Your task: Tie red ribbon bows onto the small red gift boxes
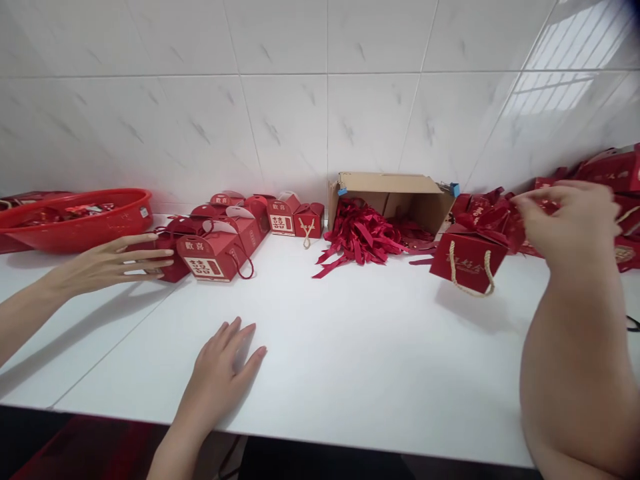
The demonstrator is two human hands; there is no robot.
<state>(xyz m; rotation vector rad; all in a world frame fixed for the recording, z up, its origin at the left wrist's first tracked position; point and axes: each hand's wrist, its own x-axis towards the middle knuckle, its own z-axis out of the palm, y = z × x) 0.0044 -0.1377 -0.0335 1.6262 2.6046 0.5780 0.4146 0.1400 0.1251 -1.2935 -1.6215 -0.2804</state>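
My left hand (220,373) rests on the white table with its fingers spread and nothing in it. At the right, my right hand (570,223) is closed in a pinch at the top of a red gift box (467,260). This box has a cream rope handle, gold lettering and a red ribbon on top. It is tilted and casts a shadow on the table below it. Exactly where the fingers grip it is partly hidden. An open cardboard box (393,181) lies on its side by the wall, red ribbons (363,233) spilling from it.
A co-worker's hand (120,263) reaches in from the left to a dark red box (173,267). Beside it stand several red candy boxes (210,257). A red plastic basin (85,227) is farther left. More red boxes (613,173) pile up at right.
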